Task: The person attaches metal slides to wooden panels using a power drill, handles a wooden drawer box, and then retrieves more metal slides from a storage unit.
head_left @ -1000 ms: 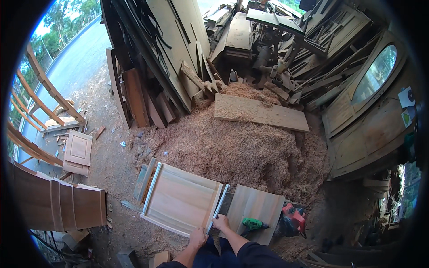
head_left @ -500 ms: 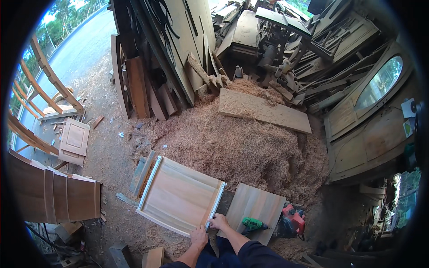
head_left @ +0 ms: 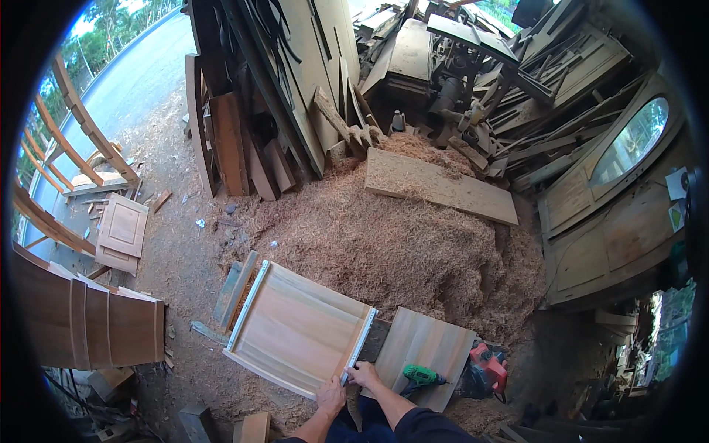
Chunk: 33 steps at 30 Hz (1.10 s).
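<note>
Silver rail (head_left: 360,343), lengthwise forward (slightly rightward)

Right hand (head_left: 364,374) too small for fingertip detail, sleeve (head_left: 434,427) cut off by lower edge

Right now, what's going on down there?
A person is handling the near right corner of a wooden panel. The right hand is at the near end of the pale strip along its right edge; the left hand is beside it, at the near edge. A green drill lies on the board to the right, with a red power tool beside that board.
</note>
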Available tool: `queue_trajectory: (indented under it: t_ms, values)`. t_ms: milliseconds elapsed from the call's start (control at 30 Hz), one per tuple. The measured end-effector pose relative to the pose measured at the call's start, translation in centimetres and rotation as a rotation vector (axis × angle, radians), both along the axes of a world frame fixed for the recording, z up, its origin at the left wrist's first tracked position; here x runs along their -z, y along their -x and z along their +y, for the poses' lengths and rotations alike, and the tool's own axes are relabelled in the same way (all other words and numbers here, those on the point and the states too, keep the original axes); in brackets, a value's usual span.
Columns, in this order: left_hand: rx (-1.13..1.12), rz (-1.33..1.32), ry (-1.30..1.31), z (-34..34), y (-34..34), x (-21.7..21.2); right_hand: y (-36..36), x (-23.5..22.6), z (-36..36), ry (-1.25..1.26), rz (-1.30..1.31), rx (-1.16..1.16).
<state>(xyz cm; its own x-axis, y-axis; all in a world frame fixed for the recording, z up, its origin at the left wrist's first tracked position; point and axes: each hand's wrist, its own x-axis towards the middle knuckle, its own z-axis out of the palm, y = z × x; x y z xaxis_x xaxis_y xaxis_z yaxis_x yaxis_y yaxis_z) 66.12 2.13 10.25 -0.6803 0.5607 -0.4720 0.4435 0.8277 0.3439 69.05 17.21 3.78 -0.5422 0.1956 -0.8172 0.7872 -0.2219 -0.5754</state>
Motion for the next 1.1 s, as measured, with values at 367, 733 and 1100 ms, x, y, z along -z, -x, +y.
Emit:
queue_trajectory:
  t_ms: [367, 733, 1100]
  values:
    - [-0.020, 0.010, 0.051, 0.9, 0.0, 0.7, -0.3, -1.3, 0.8, -0.066, 0.024, -0.019]
    - [-0.069, 0.066, 0.087, 0.6, -0.7, -3.9, -5.5, -6.7, 4.8, -0.172, -0.087, -0.244]
    - [-0.803, 0.025, -0.106, -12.1, -9.3, -23.4, -15.5, -5.4, 14.3, -0.026, -0.034, -0.645]
